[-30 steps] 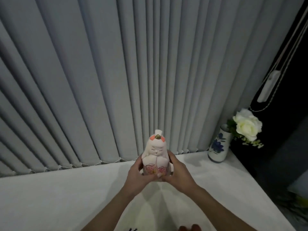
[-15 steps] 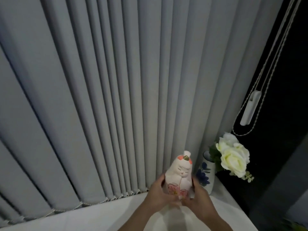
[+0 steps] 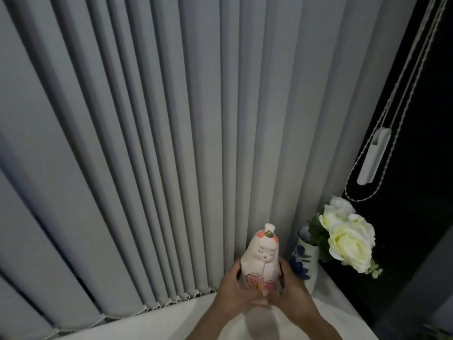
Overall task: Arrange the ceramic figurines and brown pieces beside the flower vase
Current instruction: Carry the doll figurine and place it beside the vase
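Observation:
A white ceramic figurine (image 3: pixel 261 260) with closed eyes, a small white cap and pink flowers on its front stands upright between both hands. My left hand (image 3: pixel 234 292) grips its left side and my right hand (image 3: pixel 291 292) grips its right side. The figurine is just left of the white vase with blue flowers (image 3: pixel 305 260), close to it; whether they touch is unclear. White roses (image 3: pixel 348 238) lean out of the vase to the right. Whether the figurine's base rests on the white table (image 3: pixel 171 320) is hidden by my hands. No brown pieces are in view.
Grey vertical blinds (image 3: pixel 171 143) hang right behind the figurine and vase, their weighted bottoms just above the table. A bead cord with a white plastic weight (image 3: pixel 373 155) hangs at the right against a dark window. The table's right edge runs just beyond the vase.
Both hands have carried the figurine to the right and toward the blinds, from the table's middle to right beside the vase. The view has tilted upward.

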The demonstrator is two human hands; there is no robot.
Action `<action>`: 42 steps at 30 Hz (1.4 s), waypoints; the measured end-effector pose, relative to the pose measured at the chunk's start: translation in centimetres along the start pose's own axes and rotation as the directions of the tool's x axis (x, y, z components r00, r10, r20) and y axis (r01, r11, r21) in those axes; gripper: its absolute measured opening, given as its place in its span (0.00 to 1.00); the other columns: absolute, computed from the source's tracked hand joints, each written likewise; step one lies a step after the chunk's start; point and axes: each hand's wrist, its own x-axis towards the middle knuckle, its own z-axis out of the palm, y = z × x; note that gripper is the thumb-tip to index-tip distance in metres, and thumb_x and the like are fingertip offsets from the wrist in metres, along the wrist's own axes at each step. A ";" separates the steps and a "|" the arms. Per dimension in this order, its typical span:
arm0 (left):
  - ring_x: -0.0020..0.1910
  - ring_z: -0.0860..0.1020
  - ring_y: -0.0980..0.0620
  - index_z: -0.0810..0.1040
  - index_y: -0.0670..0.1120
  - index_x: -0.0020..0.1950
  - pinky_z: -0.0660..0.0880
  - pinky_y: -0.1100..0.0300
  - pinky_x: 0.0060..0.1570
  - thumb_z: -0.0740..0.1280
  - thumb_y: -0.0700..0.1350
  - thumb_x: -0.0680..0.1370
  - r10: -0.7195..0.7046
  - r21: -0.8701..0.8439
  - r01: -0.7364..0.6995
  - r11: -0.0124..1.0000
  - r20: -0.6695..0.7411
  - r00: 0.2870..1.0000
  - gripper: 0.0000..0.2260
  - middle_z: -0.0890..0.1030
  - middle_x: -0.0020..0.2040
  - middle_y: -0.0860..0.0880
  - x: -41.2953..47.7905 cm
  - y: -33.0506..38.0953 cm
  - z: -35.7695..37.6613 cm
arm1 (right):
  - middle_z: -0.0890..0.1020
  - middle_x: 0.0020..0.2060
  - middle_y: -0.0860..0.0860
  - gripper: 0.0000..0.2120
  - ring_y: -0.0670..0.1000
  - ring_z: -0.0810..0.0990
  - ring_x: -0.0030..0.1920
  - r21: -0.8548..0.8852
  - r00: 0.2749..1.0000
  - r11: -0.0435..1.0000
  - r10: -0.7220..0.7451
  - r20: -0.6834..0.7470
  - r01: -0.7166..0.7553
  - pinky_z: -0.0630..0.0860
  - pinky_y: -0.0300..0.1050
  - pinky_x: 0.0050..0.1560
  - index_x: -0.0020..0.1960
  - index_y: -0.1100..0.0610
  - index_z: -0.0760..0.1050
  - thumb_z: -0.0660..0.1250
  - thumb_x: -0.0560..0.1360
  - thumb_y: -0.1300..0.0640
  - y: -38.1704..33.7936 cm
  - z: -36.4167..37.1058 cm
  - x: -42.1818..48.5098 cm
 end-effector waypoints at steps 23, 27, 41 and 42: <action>0.73 0.61 0.56 0.55 0.45 0.76 0.58 0.64 0.72 0.71 0.52 0.73 -0.079 0.287 0.089 0.954 -0.048 0.996 0.38 0.61 0.76 0.51 -7.1 3.7 -1.9 | 0.66 0.69 0.54 0.48 0.55 0.68 0.68 0.017 0.994 0.994 -0.111 0.021 0.111 0.73 0.52 0.64 0.74 0.53 0.48 0.76 0.65 0.62 -2.7 -0.3 -4.4; 0.71 0.65 0.54 0.61 0.47 0.74 0.63 0.56 0.73 0.70 0.54 0.73 -0.090 0.273 0.106 0.956 -0.068 0.994 0.33 0.66 0.74 0.48 -11.5 4.0 -3.0 | 0.67 0.68 0.57 0.41 0.57 0.68 0.67 -0.121 0.992 0.985 -0.124 0.019 0.125 0.69 0.52 0.68 0.72 0.54 0.55 0.73 0.66 0.62 -4.1 -0.6 -6.7; 0.70 0.66 0.58 0.58 0.53 0.74 0.65 0.61 0.69 0.79 0.55 0.61 -0.254 0.587 0.047 0.808 0.276 0.927 0.47 0.67 0.73 0.53 -26.9 2.0 -2.8 | 0.73 0.64 0.53 0.29 0.50 0.73 0.58 -0.282 0.938 0.958 0.051 0.344 0.051 0.74 0.39 0.50 0.68 0.56 0.68 0.67 0.69 0.69 2.3 0.5 -19.4; 0.70 0.66 0.56 0.59 0.52 0.74 0.66 0.60 0.69 0.79 0.53 0.62 -0.263 0.643 0.026 0.765 0.276 0.925 0.46 0.67 0.73 0.52 -27.2 1.9 -2.5 | 0.74 0.64 0.53 0.29 0.49 0.73 0.56 -0.276 0.930 0.960 0.062 0.362 0.043 0.75 0.39 0.50 0.67 0.56 0.69 0.67 0.68 0.69 2.8 0.7 -20.0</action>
